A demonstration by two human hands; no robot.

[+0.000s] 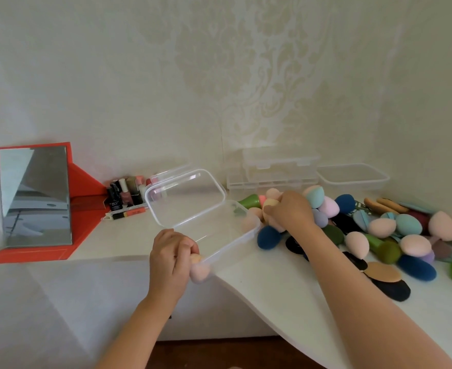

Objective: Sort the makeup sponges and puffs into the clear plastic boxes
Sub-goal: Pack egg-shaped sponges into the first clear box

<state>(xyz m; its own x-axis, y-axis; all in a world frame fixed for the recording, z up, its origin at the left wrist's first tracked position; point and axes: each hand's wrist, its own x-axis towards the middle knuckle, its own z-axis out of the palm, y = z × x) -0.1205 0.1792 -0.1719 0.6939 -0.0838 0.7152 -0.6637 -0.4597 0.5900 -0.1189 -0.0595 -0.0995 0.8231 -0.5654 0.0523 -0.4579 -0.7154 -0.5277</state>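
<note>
While left fingers pinch the box, right fingers enclose a sponge.

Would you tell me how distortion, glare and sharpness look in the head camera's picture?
Head view: the wide lens bows the white table front edge into a curve; light is soft and even, shadows faint; highlights glint on the lid of the clear box; the pink sponge by the left hand gripping that box looks smeared; the right hand, holding a peach sponge, is slightly soft.
</note>
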